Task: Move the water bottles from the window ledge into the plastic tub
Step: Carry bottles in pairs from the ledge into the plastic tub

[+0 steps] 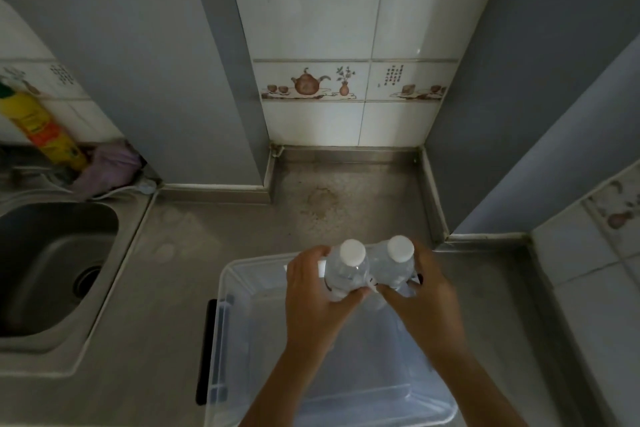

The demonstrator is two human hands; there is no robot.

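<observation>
Two clear water bottles with white caps stand upright side by side over the far end of the clear plastic tub (228,319). My left hand (315,302) grips the left bottle (348,267). My right hand (424,302) grips the right bottle (398,262). The two bottles touch each other. Their lower parts are hidden behind my fingers, so I cannot tell whether they rest on the tub floor. The tub sits on the steel counter in front of me and holds nothing else that I can see.
A steel sink (52,264) lies at the left. Behind it stand a yellow spray can (41,129) and a purple cloth (107,167). The stained steel counter (346,198) runs back to a tiled wall between grey panels.
</observation>
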